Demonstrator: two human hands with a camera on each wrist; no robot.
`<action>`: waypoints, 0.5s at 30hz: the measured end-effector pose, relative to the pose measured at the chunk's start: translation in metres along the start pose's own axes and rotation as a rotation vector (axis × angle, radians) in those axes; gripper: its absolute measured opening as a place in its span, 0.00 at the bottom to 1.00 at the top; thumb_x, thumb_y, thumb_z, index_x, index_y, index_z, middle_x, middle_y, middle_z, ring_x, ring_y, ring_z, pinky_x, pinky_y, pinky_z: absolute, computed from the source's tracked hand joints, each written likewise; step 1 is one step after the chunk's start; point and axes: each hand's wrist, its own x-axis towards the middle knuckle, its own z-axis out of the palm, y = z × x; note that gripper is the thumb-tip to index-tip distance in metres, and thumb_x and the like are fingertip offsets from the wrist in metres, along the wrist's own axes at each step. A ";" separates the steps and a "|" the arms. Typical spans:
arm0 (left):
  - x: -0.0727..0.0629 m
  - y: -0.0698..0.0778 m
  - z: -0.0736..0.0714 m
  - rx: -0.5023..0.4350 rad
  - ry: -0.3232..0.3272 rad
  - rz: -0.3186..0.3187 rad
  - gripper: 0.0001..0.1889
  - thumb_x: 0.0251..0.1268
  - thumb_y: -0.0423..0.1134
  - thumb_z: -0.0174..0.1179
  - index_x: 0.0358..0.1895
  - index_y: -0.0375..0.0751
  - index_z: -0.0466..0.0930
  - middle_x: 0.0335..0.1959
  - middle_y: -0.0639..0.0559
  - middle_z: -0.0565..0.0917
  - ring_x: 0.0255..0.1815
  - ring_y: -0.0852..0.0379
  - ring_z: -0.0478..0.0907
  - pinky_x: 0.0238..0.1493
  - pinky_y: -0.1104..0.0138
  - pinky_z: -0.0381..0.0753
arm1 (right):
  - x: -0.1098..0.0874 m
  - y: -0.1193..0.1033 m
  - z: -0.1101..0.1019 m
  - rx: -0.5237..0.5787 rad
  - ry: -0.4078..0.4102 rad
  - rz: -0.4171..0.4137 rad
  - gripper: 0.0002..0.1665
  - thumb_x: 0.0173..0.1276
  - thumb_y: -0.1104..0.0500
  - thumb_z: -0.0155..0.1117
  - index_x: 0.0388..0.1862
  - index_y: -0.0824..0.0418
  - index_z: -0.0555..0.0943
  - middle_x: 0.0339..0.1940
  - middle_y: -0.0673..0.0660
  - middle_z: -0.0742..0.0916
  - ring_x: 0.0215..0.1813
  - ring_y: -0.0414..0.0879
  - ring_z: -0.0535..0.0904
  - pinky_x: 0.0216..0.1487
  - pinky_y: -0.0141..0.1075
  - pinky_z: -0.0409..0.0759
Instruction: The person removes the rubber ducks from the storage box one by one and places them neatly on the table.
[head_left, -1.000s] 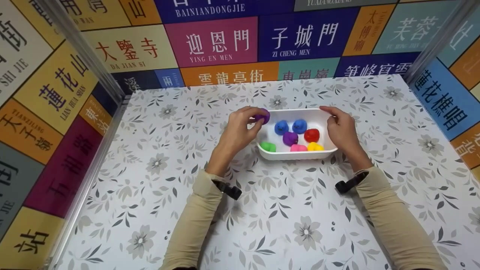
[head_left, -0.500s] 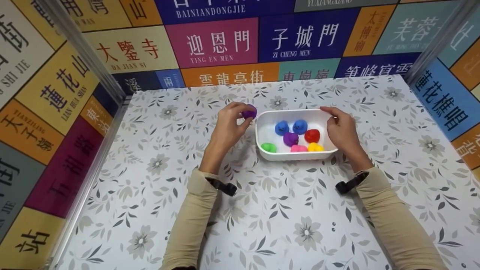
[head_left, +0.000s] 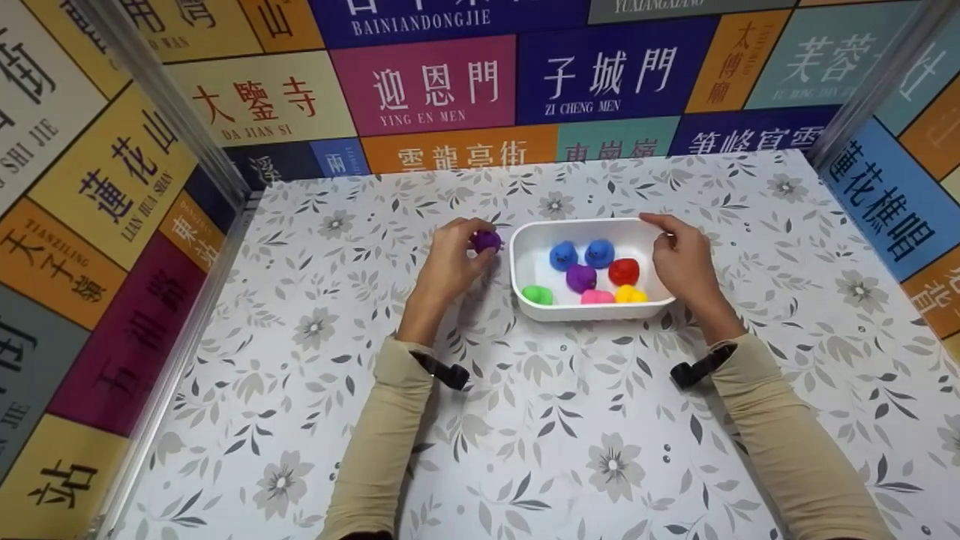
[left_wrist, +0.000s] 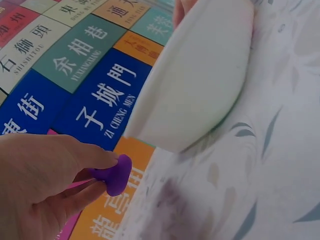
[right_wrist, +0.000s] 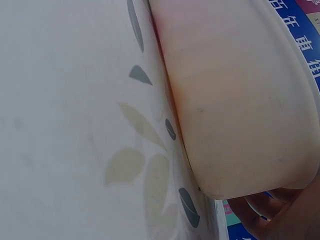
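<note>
Left hand [head_left: 447,261] has the purple toy [head_left: 487,241] pinched between thumb and fingers — looks lifted, just off the left end of the tub [head_left: 570,313], toward the bench's [head_left: 555,409] back edge. Right hand [head_left: 685,261] grips the tub's right end. I'd go for a light pinch — squeeze hard and it might pop out — plus a steady right hand so bumps don't shift the tub.

Grey-flowered white tabletop [head_left: 540,420]; colourful lettered panels [head_left: 517,90] behind.
</note>
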 end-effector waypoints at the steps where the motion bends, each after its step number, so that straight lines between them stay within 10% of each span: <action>1: 0.000 -0.002 0.002 0.007 -0.009 -0.011 0.15 0.69 0.29 0.71 0.57 0.32 0.88 0.50 0.39 0.91 0.52 0.46 0.89 0.57 0.57 0.91 | 0.000 0.000 0.000 0.001 0.001 -0.004 0.31 0.80 0.66 0.42 0.74 0.54 0.82 0.73 0.59 0.85 0.51 0.53 0.78 0.44 0.28 0.72; 15: -0.004 -0.014 0.021 0.097 -0.015 -0.056 0.15 0.69 0.31 0.73 0.57 0.36 0.89 0.53 0.39 0.91 0.55 0.45 0.88 0.60 0.58 0.88 | -0.001 -0.002 0.000 -0.011 -0.002 0.006 0.31 0.81 0.66 0.44 0.75 0.53 0.82 0.75 0.59 0.84 0.52 0.53 0.78 0.43 0.28 0.71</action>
